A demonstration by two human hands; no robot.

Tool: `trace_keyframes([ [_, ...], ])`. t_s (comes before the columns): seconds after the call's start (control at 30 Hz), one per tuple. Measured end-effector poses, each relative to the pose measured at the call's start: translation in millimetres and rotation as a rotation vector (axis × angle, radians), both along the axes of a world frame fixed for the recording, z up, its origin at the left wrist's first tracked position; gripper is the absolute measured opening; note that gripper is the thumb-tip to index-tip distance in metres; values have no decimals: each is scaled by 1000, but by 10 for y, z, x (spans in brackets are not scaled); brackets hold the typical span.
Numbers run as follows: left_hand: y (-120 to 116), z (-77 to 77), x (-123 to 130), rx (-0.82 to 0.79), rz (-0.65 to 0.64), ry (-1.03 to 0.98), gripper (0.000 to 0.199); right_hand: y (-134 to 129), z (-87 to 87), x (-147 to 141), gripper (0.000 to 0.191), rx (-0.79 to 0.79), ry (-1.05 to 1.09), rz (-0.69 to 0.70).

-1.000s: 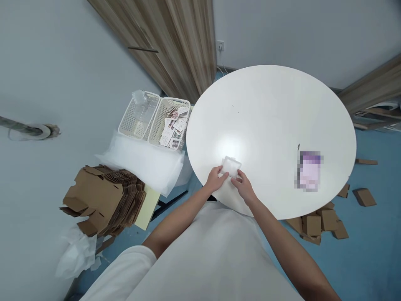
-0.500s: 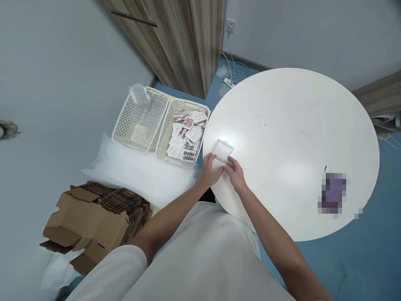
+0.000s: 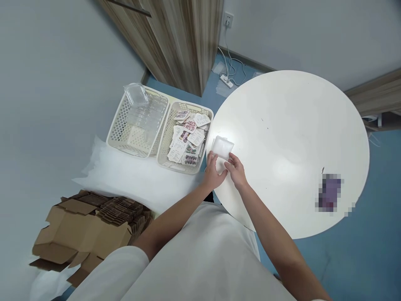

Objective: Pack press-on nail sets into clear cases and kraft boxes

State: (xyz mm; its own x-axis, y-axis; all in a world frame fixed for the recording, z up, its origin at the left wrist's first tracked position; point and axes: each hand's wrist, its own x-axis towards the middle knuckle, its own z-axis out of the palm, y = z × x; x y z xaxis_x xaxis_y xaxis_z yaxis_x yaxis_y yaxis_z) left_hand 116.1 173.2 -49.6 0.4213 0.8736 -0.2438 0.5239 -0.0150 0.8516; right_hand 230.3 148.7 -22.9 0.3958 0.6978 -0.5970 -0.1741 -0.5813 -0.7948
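A small flat packet, wrapped in white translucent sheet that looks like foam, is at the left side of the round white table. My left hand has its curled fingertips at the packet's near left corner, its thumb pointing inward. My right hand grips the near right corner with bent fingers, the thumb below. Between them the two hands hold the packet by its near edge. What lies inside the wrapping cannot be made out.
Left of the table stand a basket of printed cards and a basket of clear plastic boxes. White foam sheets lie before them, beside stacked flat cardboard boxes. A blurred purple item lies at the table's right.
The view has shifted slightly. Both hands stay at the packet's near edge; their thumbs, close together before, are now further apart, and the wrapping lies a little differently.
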Motion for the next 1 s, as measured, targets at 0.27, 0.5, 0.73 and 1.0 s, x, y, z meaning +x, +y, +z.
trace_keyframes([
  [0.27, -18, 50, -14, -10, 32, -6, 68, -36, 28, 8, 58, -5, -32, 29],
  [0.5, -261, 159, -146, -36, 90, -66, 64, -341, 187, 83, 54, -20, -80, 113],
  [0.73, -767, 506, -690, -33, 161, 8, 52, -668, 175, 21, 52, 73, -125, 427],
  [1.0, -1492, 808, -1721, 198, 457, 534, 40, -793, 128, -501, 48, 185, -120, 836],
])
